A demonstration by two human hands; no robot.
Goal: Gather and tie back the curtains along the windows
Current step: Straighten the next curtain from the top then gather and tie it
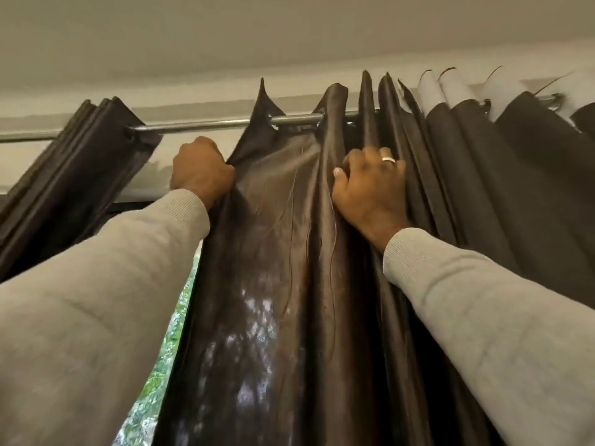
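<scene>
Curtain (283, 239), dark and satiny, hangs between my hands from the rod (209, 125) just above them. My left hand (201, 170) bunches its leading edge in a fist; my right hand (370, 185) has fingers curled into the pleats. I judge it soft, slippery, fairly light, so I'd grip high near the eyelets and slide toward the folds right of my right hand.

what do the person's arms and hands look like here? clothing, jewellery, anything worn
Both arms wear long light grey knit sleeves, the left sleeve and right sleeve each ending in a ribbed cuff at the wrist. Both hands are bare, no gloves. The right hand has a pale, silvery ring on one finger. The left hand shows no ring or watch.
</scene>
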